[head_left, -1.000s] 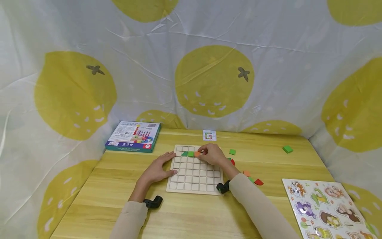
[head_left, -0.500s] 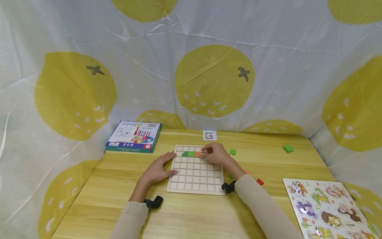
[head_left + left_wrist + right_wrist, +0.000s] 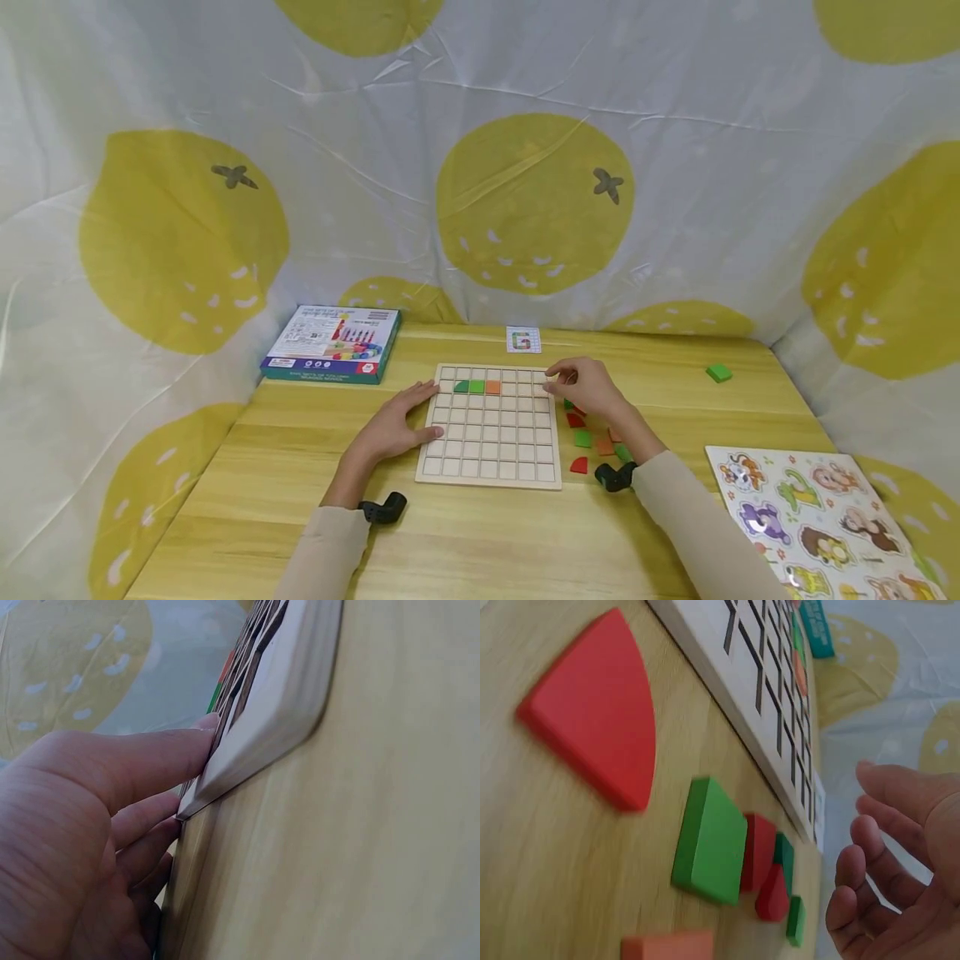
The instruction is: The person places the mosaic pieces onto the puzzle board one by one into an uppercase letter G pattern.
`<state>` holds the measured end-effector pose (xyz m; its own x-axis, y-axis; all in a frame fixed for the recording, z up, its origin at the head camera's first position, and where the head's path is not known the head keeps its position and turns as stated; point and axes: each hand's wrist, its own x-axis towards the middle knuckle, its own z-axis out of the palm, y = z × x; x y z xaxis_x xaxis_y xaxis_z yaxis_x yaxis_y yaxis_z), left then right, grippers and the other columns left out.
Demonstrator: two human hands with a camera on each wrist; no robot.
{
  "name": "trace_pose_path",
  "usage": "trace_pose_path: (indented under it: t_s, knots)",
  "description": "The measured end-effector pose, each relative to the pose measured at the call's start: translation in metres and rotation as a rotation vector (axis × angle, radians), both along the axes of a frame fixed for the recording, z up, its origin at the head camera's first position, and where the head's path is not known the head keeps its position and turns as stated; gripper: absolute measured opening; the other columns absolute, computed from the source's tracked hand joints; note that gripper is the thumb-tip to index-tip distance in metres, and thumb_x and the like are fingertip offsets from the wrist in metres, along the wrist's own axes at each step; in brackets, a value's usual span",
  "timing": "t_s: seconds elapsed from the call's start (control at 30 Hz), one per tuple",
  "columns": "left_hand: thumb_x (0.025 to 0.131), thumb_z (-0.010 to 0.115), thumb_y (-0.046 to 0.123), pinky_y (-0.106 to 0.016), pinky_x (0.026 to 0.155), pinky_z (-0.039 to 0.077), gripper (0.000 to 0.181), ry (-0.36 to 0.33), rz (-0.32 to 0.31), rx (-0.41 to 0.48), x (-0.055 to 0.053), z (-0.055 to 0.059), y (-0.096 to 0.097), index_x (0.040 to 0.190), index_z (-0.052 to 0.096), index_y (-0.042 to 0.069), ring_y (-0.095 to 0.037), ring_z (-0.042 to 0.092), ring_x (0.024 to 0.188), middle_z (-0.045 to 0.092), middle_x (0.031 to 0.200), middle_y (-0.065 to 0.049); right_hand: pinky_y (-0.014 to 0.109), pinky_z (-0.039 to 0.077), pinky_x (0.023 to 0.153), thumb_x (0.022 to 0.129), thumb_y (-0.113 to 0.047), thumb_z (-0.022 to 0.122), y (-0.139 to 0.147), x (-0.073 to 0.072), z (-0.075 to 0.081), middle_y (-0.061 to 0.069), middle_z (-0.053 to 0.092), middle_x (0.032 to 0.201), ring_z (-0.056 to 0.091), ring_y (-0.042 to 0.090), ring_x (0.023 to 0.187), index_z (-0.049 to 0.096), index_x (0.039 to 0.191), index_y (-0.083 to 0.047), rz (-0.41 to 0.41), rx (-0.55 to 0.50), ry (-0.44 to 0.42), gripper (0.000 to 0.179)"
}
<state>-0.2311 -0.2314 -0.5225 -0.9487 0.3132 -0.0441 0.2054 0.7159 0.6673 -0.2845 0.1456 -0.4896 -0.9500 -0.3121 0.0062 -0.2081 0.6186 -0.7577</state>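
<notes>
A pale wooden grid board [image 3: 487, 484] lies on the table. In its second row from the back sit a dark green curved-edged tile [image 3: 462, 387], a light green square tile [image 3: 477, 387] and an orange square tile [image 3: 492, 387], side by side. My left hand [image 3: 393, 425] rests against the board's left edge; the left wrist view has its thumb [image 3: 157, 759] touching the rim. Over the back right corner hovers my right hand [image 3: 592, 390], its fingers loosely bent and holding nothing in the right wrist view. Red quarter-circle tiles [image 3: 600, 712] and a green tile [image 3: 711, 844] lie beside the board.
Loose orange [image 3: 604, 446] and other tiles lie right of the board. A small pattern card [image 3: 523, 339] is behind it. A boxed toy set [image 3: 333, 343] stands back left, green tiles [image 3: 718, 372] back right, and an animal picture board [image 3: 810, 504] front right.
My right hand has left the orange tile and moved right to the board's edge, uncovering grid cells and loose tiles. My left hand has stayed put.
</notes>
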Motion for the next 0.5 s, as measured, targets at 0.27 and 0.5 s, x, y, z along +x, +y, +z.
trace_pose_path:
  t_s: [0.27, 0.5]
  knots:
    - [0.09, 0.077, 0.042, -0.065, 0.123, 0.025, 0.083, -0.002, 0.011, -0.027, 0.001, -0.001, -0.002, 0.16, 0.04, 0.018, -0.037, 0.022, 0.158, 0.032, 0.169, -0.007, 0.03, 0.052, 0.069, 0.094, -0.027, 0.076, 0.023, 0.007, 0.0, 0.002, 0.069, 0.086, 0.061, 0.017, 0.077, 0.076, 0.115, -0.009, -0.037, 0.036, 0.01, 0.028]
    - [0.09, 0.077, 0.042, -0.064, 0.124, 0.024, 0.083, -0.009, 0.009, -0.011, 0.001, 0.001, 0.0, 0.16, 0.041, 0.018, -0.036, 0.022, 0.159, 0.033, 0.169, -0.006, 0.031, 0.05, 0.067, 0.092, -0.026, 0.079, 0.034, 0.011, -0.002, 0.004, 0.069, 0.086, 0.06, 0.019, 0.078, 0.077, 0.11, -0.008, -0.074, 0.055, 0.0, 0.025]
